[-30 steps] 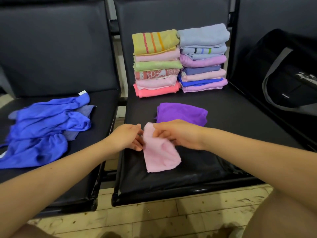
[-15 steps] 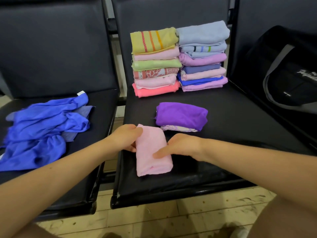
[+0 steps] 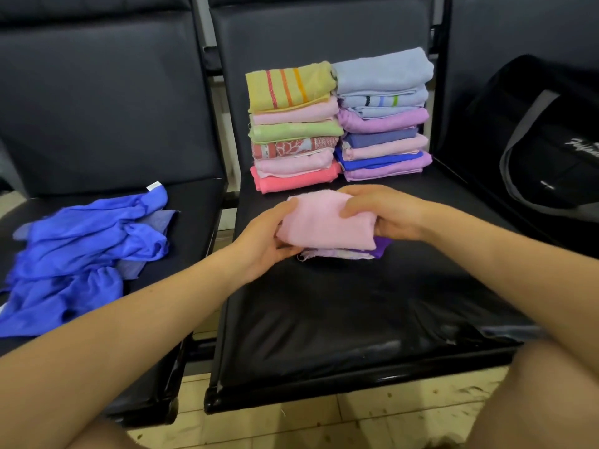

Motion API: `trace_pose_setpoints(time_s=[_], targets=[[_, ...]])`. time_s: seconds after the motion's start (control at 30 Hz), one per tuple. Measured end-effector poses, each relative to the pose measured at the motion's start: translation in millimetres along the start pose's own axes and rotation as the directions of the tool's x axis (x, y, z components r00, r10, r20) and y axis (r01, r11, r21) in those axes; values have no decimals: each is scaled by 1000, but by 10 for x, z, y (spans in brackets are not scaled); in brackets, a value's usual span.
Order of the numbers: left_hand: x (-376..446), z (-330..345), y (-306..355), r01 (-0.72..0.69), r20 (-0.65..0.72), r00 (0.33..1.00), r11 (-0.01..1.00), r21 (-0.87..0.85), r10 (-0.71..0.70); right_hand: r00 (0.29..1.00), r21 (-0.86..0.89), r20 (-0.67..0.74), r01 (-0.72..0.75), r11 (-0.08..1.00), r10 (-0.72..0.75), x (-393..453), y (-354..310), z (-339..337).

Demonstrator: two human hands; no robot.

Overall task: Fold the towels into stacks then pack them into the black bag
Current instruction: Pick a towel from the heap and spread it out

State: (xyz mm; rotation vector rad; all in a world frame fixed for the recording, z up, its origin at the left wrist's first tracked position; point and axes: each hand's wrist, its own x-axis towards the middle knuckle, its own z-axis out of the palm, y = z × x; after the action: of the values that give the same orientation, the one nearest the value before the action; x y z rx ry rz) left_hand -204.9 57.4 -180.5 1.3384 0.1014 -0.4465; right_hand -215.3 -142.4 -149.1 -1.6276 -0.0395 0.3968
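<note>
I have the folded pink towel (image 3: 324,223) held between both hands: my left hand (image 3: 264,244) cups its left end from below and the side, and my right hand (image 3: 385,212) curls over its right end, fingers on top and thumb underneath as far as I can see. The towel's long axis runs left to right across me, so each hand has one short end, and neither is nearer than the other. It sits right over the purple towel (image 3: 381,249), of which only a corner and a pale frayed edge beneath show; whether the pink one already rests on it or hangs just above, I cannot tell. That is what the next move depends on, I think: the small pile lies directly under my hands, its length the same way as the pink towel, so I should only need to lower it straight down and square the edges. Just behind, against the seat back, stand the two finished stacks, the left stack (image 3: 293,128) topped by a yellow striped towel and the right stack (image 3: 384,115) topped by a pale blue one. A loose blue cloth (image 3: 87,251) lies unfolded on the seat to my left, and the black bag (image 3: 534,140) waits on the seat to my right, well apart from my hands. Packing looks some way off.
</note>
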Motion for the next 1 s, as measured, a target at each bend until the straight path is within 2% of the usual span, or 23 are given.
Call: trace_pose_setpoints(time_s=[0.1, 0.17, 0.23, 0.27, 0.33, 0.4, 0.47, 0.5, 0.63, 0.7, 0.77, 0.8, 0.87, 0.93, 1.0], targets=[[185, 122, 29, -100, -24, 995, 995, -11, 100, 999, 25, -35, 37, 999, -36, 75, 48, -161], [330, 177, 44, -199, -61, 976, 970, 138, 209, 985, 27, -151, 85, 996, -80, 178, 86, -269], [463, 198, 47, -248, -104, 946, 891, 380, 308, 940, -165, -313, 84, 983, -133, 283, 150, -383], [517, 198, 33, -241, -106, 934, 819, 521, 342, 915, -308, -376, 24, 951, -145, 320, 194, -435], [617, 195, -42, -173, -57, 943, 630, 757, 328, 883, -546, -463, -214, 810, -78, 359, 310, -515], [651, 203, -127, -106, -40, 965, 524, 845, 260, 860, -614, -506, -412, 674, 65, 377, 421, -515], [667, 209, -166, -90, -45, 970, 522, 848, 241, 844, -561, -515, -464, 686, 150, 389, 465, -464], [672, 204, -166, -90, -49, 969, 528, 844, 243, 848, -546, -511, -449, 708, 144, 393, 481, -440], [623, 140, -139, -79, -75, 969, 580, 811, 236, 880, -588, -474, -291, 755, -30, 438, 560, -387], [586, 91, -114, -74, -97, 965, 609, 790, 243, 878, -511, -477, -246, 824, -34, 468, 564, -343], [528, 34, -79, -72, -118, 959, 627, 776, 257, 866, -522, -497, -253, 815, -49, 498, 495, -290], [500, -10, -65, -79, -125, 955, 634, 769, 270, 843, -582, -528, -273, 766, -100, 500, 436, -263], [441, -133, -11, -97, -143, 938, 634, 767, 317, 772, -709, -560, -258, 657, -301, 469, 294, -185], [352, -291, 134, -123, -157, 912, 620, 775, 378, 706, -776, -505, -121, 619, -496, 431, 187, -49], [247, -479, 336, -162, -207, 872, 662, 732, 442, 680, -796, -425, 35, 605, -598, 415, 138, 173]])
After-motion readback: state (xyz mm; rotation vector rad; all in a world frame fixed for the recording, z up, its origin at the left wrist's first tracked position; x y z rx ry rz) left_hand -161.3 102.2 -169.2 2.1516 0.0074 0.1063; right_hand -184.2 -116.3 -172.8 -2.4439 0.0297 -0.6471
